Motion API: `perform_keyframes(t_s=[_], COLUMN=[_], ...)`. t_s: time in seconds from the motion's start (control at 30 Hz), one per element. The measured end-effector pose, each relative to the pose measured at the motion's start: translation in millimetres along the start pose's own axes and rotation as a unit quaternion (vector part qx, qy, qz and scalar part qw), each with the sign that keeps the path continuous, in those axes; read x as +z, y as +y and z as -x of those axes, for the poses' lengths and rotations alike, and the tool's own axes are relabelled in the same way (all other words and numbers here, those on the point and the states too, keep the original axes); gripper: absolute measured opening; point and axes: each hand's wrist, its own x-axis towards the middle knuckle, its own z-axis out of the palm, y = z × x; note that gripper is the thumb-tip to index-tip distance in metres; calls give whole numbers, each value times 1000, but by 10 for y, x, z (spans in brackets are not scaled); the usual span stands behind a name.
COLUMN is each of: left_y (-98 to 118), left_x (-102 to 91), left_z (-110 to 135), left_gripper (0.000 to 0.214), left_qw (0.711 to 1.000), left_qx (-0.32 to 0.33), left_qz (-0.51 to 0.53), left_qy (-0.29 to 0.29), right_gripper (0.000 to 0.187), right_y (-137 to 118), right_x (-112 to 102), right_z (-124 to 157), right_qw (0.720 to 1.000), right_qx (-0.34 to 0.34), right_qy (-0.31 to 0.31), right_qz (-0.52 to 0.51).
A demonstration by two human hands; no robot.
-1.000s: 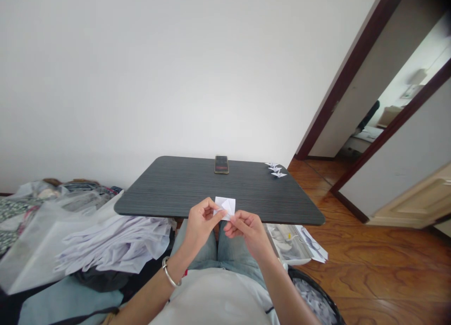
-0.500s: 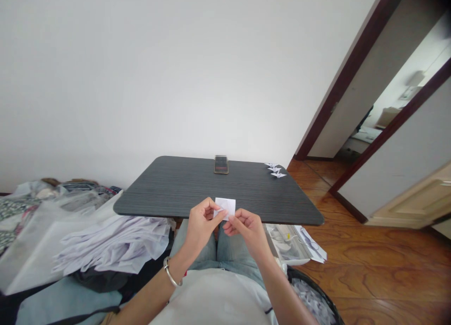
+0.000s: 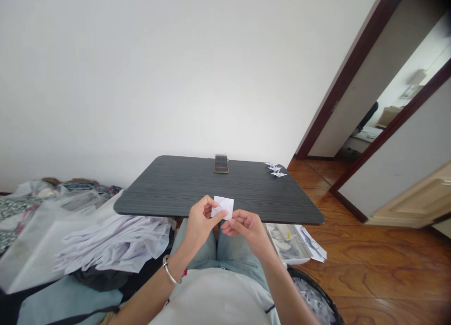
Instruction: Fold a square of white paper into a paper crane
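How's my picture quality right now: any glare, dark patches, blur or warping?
Head view, centre: paper brightly lit, creases faint, white on white; head view, far table edge: phone too blocky to read; head view, right: door frame leans steeply, perhaps partly lens distortion; head view, top right: corner dark; head view, bottom right: pale sheen on floor.

No text can be read — on the dark screen [image 3: 221, 161] of the phone [image 3: 221, 164], 1 reddish streak [image 3: 221, 167] shows, too small and blurred to make out.
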Motion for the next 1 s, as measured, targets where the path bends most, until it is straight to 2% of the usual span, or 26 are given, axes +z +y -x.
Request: perform_keyframes(t_s=[0.1, 0.3, 0.63, 0.8, 1.0], left_y=[5, -9, 6, 8, -23], left_x=[4, 6, -11, 1, -13], left_z=[-8, -1, -21, -19, -18], left_gripper=[26, 24, 26, 26, 26], left_qw=[1000, 1000, 1000, 1000, 1000], left_qx=[0, 3, -11, -15, -8], left_qz=[9, -1, 10, 14, 16], left_qy=[5, 4, 14, 16, 10], right_gripper=[23, 29, 28, 24, 28], right_y=[-4, 69, 52, 77, 56], right_x=[-15, 19, 38, 61, 3], right_z=[-6, -19, 23, 11, -5], right_qw=[1000, 998, 997, 996, 999], right_qx=[8, -12, -32, -31, -1], right_qy=[-12, 37, 19, 52, 0], right_qz=[7, 42, 68, 72, 38])
